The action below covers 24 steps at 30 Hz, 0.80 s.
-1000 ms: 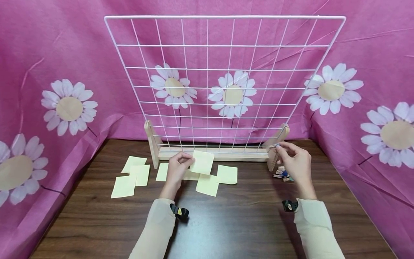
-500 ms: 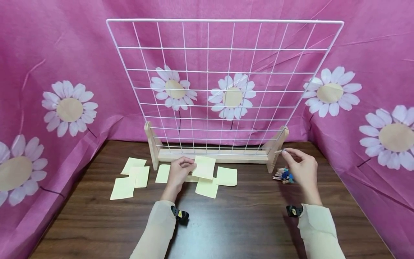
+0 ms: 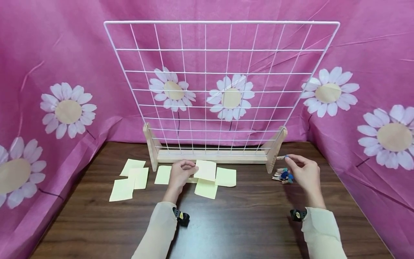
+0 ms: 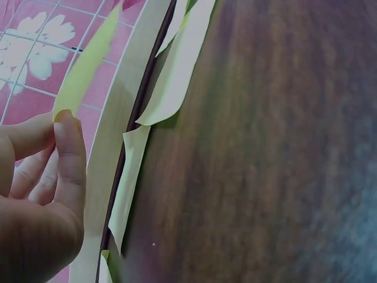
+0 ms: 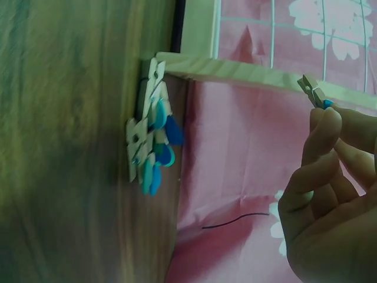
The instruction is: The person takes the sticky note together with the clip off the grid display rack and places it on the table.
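Observation:
My left hand (image 3: 179,175) pinches a pale yellow sticky note (image 3: 206,170) by its left edge between thumb and forefinger. In the left wrist view that note (image 4: 88,65) is raised off the table, seen nearly edge-on. My right hand (image 3: 305,175) pinches a small wooden clothespin (image 3: 281,157) by its blue end, its wooden tip pointing left. The right wrist view shows this clothespin (image 5: 312,93) above the thumb tip. Below and left of the right hand lies a pile of clothespins (image 3: 283,176) with blue and teal ends.
A white wire grid (image 3: 205,73) stands upright in a wooden base (image 3: 210,157). Several yellow notes lie before it, one note (image 3: 225,177) at the right and an overlapping group of notes (image 3: 139,178) at the left. Pink floral cloth (image 3: 123,32) surrounds the dark wood table (image 3: 239,223).
My right hand has drawn back slightly, down and to the right, with the clothespin. The left hand and its note have come down a little in the head view.

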Available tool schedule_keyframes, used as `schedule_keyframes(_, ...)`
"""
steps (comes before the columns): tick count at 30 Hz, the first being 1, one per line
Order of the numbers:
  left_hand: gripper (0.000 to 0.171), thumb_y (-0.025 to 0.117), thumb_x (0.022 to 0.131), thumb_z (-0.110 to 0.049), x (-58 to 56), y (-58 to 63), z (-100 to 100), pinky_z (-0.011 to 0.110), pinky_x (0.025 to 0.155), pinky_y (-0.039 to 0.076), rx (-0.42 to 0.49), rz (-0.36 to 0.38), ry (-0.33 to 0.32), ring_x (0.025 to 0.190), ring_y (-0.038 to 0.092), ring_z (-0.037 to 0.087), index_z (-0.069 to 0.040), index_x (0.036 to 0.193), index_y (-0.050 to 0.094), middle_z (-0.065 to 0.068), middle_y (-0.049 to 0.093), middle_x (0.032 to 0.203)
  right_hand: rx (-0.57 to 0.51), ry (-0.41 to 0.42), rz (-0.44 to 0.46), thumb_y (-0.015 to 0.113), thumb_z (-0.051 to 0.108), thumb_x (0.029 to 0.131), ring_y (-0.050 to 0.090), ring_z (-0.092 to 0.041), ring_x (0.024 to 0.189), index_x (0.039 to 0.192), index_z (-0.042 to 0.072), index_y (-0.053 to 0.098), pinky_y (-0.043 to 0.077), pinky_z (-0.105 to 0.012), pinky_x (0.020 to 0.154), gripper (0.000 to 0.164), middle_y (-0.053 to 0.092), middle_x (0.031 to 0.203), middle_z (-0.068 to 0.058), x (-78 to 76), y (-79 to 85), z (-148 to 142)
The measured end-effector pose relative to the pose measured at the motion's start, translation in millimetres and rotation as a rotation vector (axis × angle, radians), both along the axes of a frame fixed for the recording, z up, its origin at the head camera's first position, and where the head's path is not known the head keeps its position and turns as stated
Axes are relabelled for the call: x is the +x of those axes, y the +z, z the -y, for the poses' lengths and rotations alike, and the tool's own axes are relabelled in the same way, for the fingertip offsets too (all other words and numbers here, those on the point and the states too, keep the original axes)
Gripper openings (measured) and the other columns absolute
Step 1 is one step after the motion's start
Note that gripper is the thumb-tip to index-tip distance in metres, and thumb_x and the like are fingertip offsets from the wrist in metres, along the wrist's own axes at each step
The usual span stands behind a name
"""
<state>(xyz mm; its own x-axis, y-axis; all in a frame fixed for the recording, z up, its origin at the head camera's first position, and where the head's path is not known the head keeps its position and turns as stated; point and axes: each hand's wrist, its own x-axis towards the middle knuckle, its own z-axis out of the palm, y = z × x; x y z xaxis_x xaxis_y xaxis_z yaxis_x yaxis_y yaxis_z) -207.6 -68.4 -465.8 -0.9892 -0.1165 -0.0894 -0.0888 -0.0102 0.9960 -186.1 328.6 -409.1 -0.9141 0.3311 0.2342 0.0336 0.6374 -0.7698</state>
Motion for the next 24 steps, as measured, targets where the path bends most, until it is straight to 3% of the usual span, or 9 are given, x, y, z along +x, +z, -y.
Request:
schedule_keyframes(4,0.011,0.077,0.082,0.005,0.4,-2.6,-0.8,0.025,0.062,0.059,-0.026,0.015,0.001,0.068,0.065,0.014,0.005,0.089,0.069,0.01,0.072,0.081,0.047,0.022,0.047,0.069,0.03,0.098,0.064,-0.007,0.054,0.117,0.0,0.073,0.044,-0.018,0.047,0.036,0.072,0.076,-0.01,0.9,-5.1,-6.6)
schedule_keyframes(8,0.012,0.079,0.08,0.003,1.1,-3.5,-2.4,0.027,0.062,0.06,-0.092,-0.001,-0.001,0.069,0.068,0.015,0.005,0.087,0.07,0.01,0.072,0.08,0.1,0.047,0.094,0.067,0.03,0.099,0.063,-0.007,0.056,0.117,-0.002,0.072,0.042,-0.017,0.054,0.037,0.072,0.074,-0.012,1.7,-11.2,-14.0)
schedule_keyframes(16,0.012,0.081,0.079,0.0,2.1,-5.1,-2.6,0.026,0.062,0.06,-0.195,-0.001,0.014,0.072,0.069,0.015,0.001,0.085,0.07,0.006,0.072,0.079,0.162,0.104,0.177,0.065,0.029,0.1,0.062,-0.007,0.061,0.118,-0.004,0.071,0.04,-0.024,0.056,0.038,0.074,0.075,-0.01,0.0,-25.2,-26.8)
schedule_keyframes(24,0.014,0.083,0.077,-0.005,1.2,-5.1,-1.1,0.023,0.061,0.055,-0.285,0.014,0.001,0.071,0.067,0.014,-0.002,0.084,0.071,0.004,0.072,0.079,0.157,0.157,0.253,0.064,0.027,0.101,0.064,-0.011,0.062,0.118,-0.007,0.069,0.043,-0.021,0.059,0.038,0.075,0.079,-0.008,-1.8,-36.7,-32.8)
